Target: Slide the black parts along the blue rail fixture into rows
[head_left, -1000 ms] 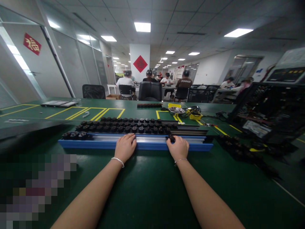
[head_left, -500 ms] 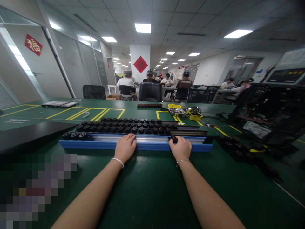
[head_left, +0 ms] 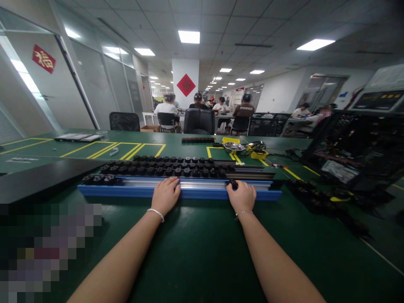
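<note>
A long blue rail (head_left: pixel 202 194) with a silvery channel (head_left: pixel 203 184) lies crosswise on the green table in front of me. My left hand (head_left: pixel 165 195) grips the rail left of its middle, fingers curled over the far side. Farther right, my right hand (head_left: pixel 241 195) has its fingers closed around a small black socket module (head_left: pixel 233 184) at the channel. Much of that module is hidden by the fingers. Several black round-faced socket modules (head_left: pixel 98 179) sit in the rail's left end. Just behind it are more rails filled with black socket modules (head_left: pixel 168 170).
A dark panel (head_left: pixel 41 181) lies at left. Beyond the rails are a metal bowl (head_left: pixel 234 146), a yellow box with cables (head_left: pixel 257 150) and a short black strip (head_left: pixel 198 140). Dark parts (head_left: pixel 322 202) and a black rack (head_left: pixel 350 147) stand at right. People sit at far tables.
My right hand has slid slightly to the right along the rail with the black socket module. My left hand has stayed in place on the rail.
</note>
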The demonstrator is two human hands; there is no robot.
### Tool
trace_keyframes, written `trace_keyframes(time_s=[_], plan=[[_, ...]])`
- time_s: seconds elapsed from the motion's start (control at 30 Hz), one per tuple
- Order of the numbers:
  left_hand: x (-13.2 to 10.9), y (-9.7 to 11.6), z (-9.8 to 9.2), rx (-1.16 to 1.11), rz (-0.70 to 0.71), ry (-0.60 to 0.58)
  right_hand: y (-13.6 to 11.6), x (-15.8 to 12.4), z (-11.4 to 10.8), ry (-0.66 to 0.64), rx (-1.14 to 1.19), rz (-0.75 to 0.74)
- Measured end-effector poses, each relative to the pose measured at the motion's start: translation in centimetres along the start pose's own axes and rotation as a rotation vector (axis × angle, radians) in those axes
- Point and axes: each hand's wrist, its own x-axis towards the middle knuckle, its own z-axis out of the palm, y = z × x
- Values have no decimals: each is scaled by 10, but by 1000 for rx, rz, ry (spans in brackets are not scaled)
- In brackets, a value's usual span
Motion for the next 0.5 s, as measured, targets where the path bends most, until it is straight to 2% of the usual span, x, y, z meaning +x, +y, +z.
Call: trace_keyframes(time_s=[0.5], plan=[[0, 0, -1, 15, 3, -7, 4, 2, -5, 4, -21, 33]])
